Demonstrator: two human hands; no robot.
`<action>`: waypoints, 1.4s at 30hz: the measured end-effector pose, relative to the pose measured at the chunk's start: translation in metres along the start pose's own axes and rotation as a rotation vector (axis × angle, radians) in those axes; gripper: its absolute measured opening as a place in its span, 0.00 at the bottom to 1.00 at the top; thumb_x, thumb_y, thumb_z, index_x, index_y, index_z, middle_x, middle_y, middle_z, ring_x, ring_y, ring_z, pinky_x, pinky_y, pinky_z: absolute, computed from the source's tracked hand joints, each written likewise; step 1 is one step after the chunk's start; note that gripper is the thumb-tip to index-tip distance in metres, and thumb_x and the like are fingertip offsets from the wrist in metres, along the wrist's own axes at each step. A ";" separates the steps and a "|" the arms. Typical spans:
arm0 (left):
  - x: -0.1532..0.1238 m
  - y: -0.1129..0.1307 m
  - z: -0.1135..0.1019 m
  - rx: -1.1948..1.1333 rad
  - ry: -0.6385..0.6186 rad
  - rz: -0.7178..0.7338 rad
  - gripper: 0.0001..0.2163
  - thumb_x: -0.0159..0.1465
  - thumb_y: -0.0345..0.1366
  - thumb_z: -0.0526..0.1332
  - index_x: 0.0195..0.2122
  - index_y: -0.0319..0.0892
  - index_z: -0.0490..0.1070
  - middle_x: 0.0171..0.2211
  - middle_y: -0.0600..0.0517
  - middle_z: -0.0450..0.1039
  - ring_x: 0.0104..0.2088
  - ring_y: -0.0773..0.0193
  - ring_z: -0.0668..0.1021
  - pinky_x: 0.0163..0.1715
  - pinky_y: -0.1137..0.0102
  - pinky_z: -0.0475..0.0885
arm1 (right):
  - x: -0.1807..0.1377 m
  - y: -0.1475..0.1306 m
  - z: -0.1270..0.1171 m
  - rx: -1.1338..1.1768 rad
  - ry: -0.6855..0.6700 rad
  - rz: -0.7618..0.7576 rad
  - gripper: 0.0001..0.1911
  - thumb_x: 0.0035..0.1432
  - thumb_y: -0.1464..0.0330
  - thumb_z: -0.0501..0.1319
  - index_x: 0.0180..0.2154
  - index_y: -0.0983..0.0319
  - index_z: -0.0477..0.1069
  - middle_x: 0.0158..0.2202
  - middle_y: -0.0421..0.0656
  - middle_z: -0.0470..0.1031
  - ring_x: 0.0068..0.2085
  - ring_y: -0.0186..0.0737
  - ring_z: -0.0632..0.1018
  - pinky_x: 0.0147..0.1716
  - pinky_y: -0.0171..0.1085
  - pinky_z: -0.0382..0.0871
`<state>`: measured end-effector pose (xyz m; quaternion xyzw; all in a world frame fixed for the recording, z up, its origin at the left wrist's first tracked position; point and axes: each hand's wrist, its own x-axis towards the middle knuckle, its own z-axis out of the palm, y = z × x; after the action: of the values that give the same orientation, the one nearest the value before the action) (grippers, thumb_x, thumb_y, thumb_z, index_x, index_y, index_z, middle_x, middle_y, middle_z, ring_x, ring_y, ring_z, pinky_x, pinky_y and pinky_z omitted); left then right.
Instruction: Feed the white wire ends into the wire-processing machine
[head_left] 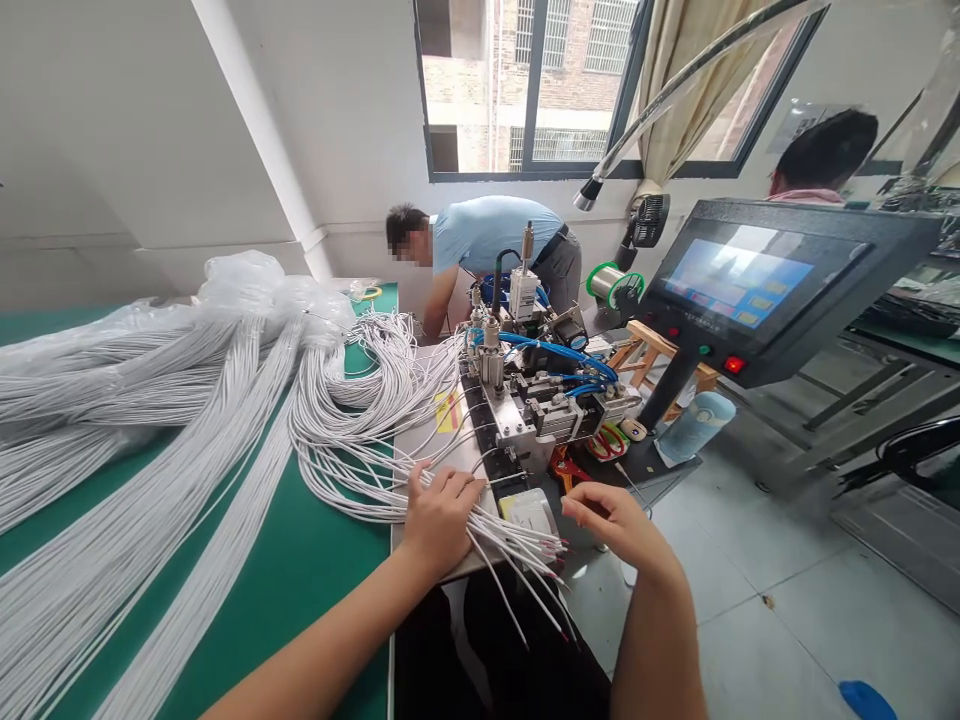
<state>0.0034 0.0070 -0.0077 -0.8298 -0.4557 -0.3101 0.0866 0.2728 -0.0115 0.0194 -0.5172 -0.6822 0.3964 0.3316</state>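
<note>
My left hand (pixel 444 515) lies over a bundle of white cables (pixel 517 538) at the machine's near edge, its fingers curled around them. The cable ends fan out past the hand toward the lower right, some with small reddish tips. My right hand (pixel 619 522) is raised just right of those ends, with thumb and forefinger brought together in a pinch. Whether anything thin is between them I cannot make out. Beyond my hands stands a bench machine (pixel 525 400) with metal cylinders and blue air tubes, and single cables lead to its left side. A clear plastic box (pixel 529 512) sits between my hands.
Long bundles of white cable (pixel 172 440), partly in plastic bags, cover the green table (pixel 300 590) at left. A control screen (pixel 739 280) stands at right, near a blue-tinted bottle (pixel 697 425) and orange-handled pliers (pixel 568 468). A person (pixel 487 235) bends behind the machine.
</note>
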 end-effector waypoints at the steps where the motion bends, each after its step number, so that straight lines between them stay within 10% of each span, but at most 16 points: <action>1: 0.000 0.000 0.000 0.009 -0.002 -0.005 0.15 0.59 0.26 0.56 0.44 0.47 0.74 0.40 0.50 0.79 0.42 0.55 0.76 0.56 0.49 0.52 | -0.005 -0.003 -0.002 -0.003 -0.031 -0.002 0.17 0.60 0.56 0.58 0.29 0.62 0.74 0.26 0.39 0.70 0.27 0.35 0.67 0.25 0.33 0.60; 9: 0.003 0.002 -0.002 0.054 -0.010 -0.030 0.15 0.62 0.30 0.56 0.50 0.45 0.72 0.51 0.47 0.74 0.49 0.51 0.74 0.58 0.46 0.48 | -0.012 -0.013 0.002 0.019 -0.270 0.022 0.15 0.58 0.57 0.62 0.30 0.62 0.76 0.24 0.40 0.71 0.26 0.35 0.68 0.25 0.33 0.59; 20: 0.001 -0.003 -0.005 -0.069 0.028 0.324 0.15 0.64 0.28 0.53 0.49 0.46 0.72 0.36 0.54 0.78 0.32 0.67 0.76 0.57 0.57 0.51 | 0.016 0.001 0.013 0.145 0.019 -0.032 0.14 0.60 0.58 0.60 0.31 0.62 0.73 0.29 0.41 0.72 0.32 0.38 0.71 0.33 0.35 0.65; 42: -0.002 -0.001 -0.005 -0.010 0.090 0.363 0.13 0.65 0.30 0.54 0.49 0.45 0.72 0.26 0.57 0.74 0.26 0.70 0.73 0.48 0.63 0.56 | 0.048 0.008 0.045 0.611 0.112 -0.020 0.19 0.49 0.54 0.68 0.22 0.63 0.70 0.21 0.38 0.66 0.23 0.34 0.65 0.25 0.34 0.60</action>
<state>0.0001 0.0039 -0.0046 -0.8843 -0.2925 -0.3283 0.1573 0.2262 0.0274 -0.0069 -0.4077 -0.5171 0.5509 0.5127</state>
